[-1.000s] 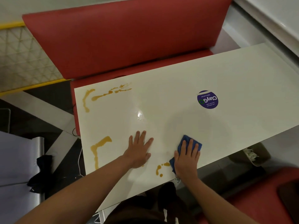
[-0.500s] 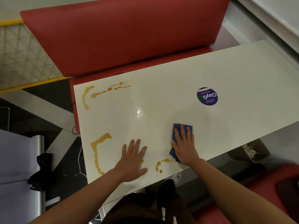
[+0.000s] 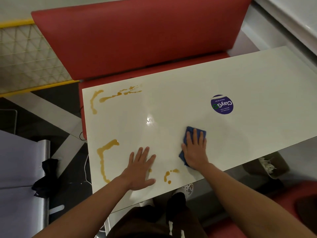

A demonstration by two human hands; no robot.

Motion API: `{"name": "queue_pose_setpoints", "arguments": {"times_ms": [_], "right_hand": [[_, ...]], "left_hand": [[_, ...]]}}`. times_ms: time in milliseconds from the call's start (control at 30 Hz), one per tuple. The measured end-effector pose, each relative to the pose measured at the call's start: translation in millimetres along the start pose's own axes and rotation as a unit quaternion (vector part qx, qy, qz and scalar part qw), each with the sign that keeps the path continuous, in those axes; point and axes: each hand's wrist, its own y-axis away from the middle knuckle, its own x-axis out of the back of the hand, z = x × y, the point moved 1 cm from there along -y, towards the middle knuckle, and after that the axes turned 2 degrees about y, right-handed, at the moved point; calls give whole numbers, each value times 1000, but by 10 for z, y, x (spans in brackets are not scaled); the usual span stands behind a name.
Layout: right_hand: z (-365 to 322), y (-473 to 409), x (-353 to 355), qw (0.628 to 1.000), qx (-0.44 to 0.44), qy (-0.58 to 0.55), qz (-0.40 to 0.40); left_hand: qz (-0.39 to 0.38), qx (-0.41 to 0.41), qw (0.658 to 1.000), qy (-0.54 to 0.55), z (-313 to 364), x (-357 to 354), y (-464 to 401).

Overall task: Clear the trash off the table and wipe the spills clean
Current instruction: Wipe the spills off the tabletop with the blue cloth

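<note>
Spills: four amber patches are on the white counter (image 3: 257,79). One trail (image 3: 118,95) runs along the far left corner, an L-shaped streak (image 3: 103,157) lies near the left edge, a small dab (image 3: 150,170) is at my left little finger, and a broken cluster (image 3: 169,175) sits between my two hands at the near edge.
Cloth: the blue cloth (image 3: 193,131) lies flat on the counter to the right of every spill, with none of them under it.
Right hand: my right hand (image 3: 195,152) presses the cloth with fingers straight and spread; nothing is gripped.
Left hand: my left hand (image 3: 140,169) lies flat on the counter, fingers extended, holding nothing.
Risk, smearing: my left palm rests just beside the small dab. Any slide of it could drag the liquid wider, I judge.
Risk, edge: the cluster lies close to the near edge. A stroke pulled toward me could push it off onto my trousers (image 3: 151,220) or shoe (image 3: 187,190).
Risk, cloth: under flat fingers the cloth may bunch or slip, so it skims the spill instead of lifting it.
Risk, missed areas: the far corner trail is well apart from the cloth and easy to leave behind.
Sticker: the purple round sticker (image 3: 221,104) is fixed print, not mess.
</note>
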Motion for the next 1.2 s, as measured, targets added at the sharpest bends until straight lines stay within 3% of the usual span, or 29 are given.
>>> {"name": "queue_pose_setpoints", "arguments": {"times_ms": [133,267,467,567,733,833,967,1100,1200], "right_hand": [[-400,416,-251,994,109,19,19],[141,505,-180,979,201,47,-2],[823,224,87,998,40,45,9],[546,450,-92,996,31,81,23],[-367,788,-287,994,-66,-38,72],[-480,627,-285,996,-50,-49,61],[-120,291,-192,997,67,4,28],[244,180,-189,999,14,40,16],[136,460,-337,998,10,54,17]], "left_hand": [[-2,4,1000,-13,-5,-21,2],[0,1,1000,-7,-8,-23,10],[-11,-3,1000,1,-18,-45,7],[-13,-8,1000,4,-18,-38,-8],[-7,-5,1000,1,-15,-56,-5],[-11,-3,1000,-5,7,-51,-7],[-2,-5,1000,-3,-24,-22,11],[23,10,999,25,-12,-4,60],[41,32,998,30,-9,-65,136]]}}
